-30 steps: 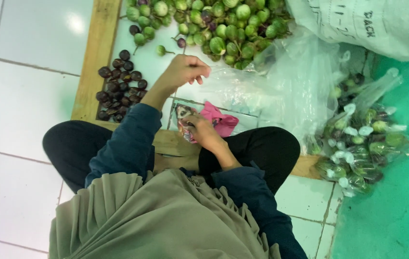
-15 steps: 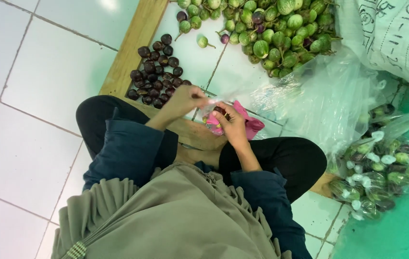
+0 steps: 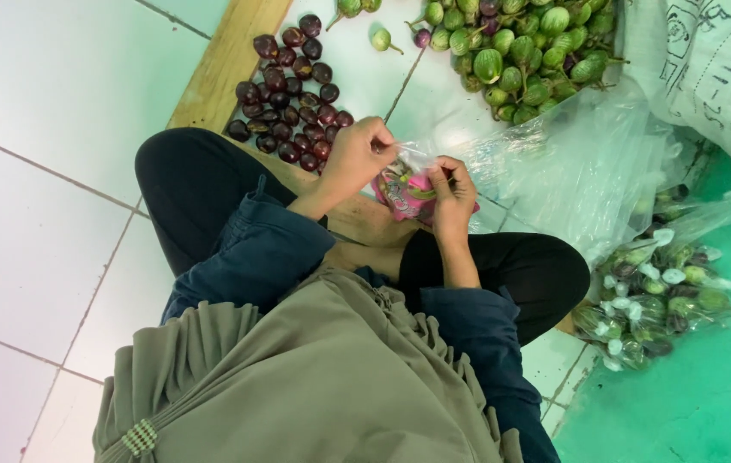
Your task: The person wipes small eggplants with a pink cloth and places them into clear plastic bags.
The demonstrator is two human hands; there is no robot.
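My left hand [image 3: 355, 159] and my right hand [image 3: 451, 195] meet in front of my lap over a pink packet [image 3: 406, 195]. Both hands pinch a thin clear plastic bag [image 3: 413, 154] at the packet's top. A heap of small dark purple round eggplants [image 3: 290, 90] lies on the white tiles just beyond my left hand. Farther off sits a pile of small green round eggplants [image 3: 524, 47]. I sit cross-legged in dark trousers, with blue sleeves and an olive cloth over my chest.
A wooden board [image 3: 224, 64] edges the tiled patch on the left. A large clear plastic sheet [image 3: 580, 167] spreads to the right. Filled clear bags of eggplants [image 3: 657, 296] lie on the green floor. A white woven sack [image 3: 713, 73] is at the top right.
My left hand came back from the purple heap to join the right hand at the pink packet. The view shifted, so the purple heap now sits higher and more central.
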